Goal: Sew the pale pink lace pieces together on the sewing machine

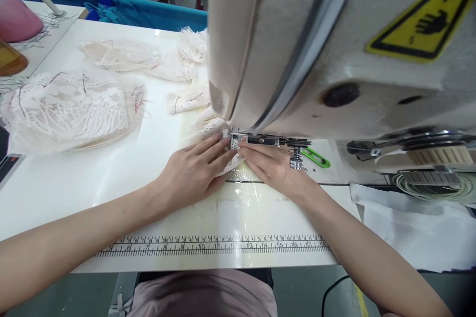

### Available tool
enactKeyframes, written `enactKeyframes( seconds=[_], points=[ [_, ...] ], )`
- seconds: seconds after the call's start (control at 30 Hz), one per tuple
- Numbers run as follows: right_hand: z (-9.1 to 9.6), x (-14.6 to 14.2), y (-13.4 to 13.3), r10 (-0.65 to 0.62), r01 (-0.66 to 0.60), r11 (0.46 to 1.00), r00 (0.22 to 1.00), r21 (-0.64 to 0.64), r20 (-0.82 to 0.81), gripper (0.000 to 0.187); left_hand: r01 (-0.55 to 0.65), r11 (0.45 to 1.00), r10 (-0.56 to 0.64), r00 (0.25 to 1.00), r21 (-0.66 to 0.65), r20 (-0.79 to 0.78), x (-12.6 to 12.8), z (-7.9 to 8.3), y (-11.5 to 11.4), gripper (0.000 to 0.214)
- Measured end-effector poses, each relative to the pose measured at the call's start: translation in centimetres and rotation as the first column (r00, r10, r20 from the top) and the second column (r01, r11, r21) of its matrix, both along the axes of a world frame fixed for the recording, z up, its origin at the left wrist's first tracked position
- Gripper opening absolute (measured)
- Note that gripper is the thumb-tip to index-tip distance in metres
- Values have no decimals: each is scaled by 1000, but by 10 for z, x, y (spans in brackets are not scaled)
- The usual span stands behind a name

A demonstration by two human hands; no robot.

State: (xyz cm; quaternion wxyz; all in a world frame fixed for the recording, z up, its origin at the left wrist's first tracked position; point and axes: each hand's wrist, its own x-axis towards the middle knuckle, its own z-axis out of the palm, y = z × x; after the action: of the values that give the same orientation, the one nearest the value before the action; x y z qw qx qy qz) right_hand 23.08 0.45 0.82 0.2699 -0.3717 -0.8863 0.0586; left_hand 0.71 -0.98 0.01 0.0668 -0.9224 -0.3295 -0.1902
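My left hand [193, 171] lies flat on a small piece of cream lace [213, 129] at the presser foot [238, 139] of a sewing machine [334, 44], fingers stretched out and pressing the lace down. My right hand [273, 166] rests just right of it, fingers extended toward the presser foot and touching the lace edge. The machine head hides the needle and part of the lace.
A stack of lace pieces [67, 111] lies at the left, more lace pieces [141, 57] farther back. A printed ruler [211, 246] runs along the white table's front edge. A green clip [316, 157] lies under the machine arm; white cloth [416, 228] at right.
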Motion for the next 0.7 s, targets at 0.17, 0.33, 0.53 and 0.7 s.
enactKeyframes(
  seconds=[0.17,0.33,0.53,0.7],
  points=[
    [-8,1,2,-32,29,997,999,-65,-42,22,-8,1000,8,1000,-18,14,2,-1,3,38],
    [-8,2,2,-31,27,995,999,-93,-43,21,57,998,-57,998,42,-1,-1,-2,4,35],
    [-22,5,1,-19,19,1000,1000,-5,2,19,158,984,-153,986,86,-65,-7,0,2,34],
    [-25,3,-2,8,-48,976,983,213,186,27,147,986,-143,988,82,-53,-11,4,4,33]
  ],
)
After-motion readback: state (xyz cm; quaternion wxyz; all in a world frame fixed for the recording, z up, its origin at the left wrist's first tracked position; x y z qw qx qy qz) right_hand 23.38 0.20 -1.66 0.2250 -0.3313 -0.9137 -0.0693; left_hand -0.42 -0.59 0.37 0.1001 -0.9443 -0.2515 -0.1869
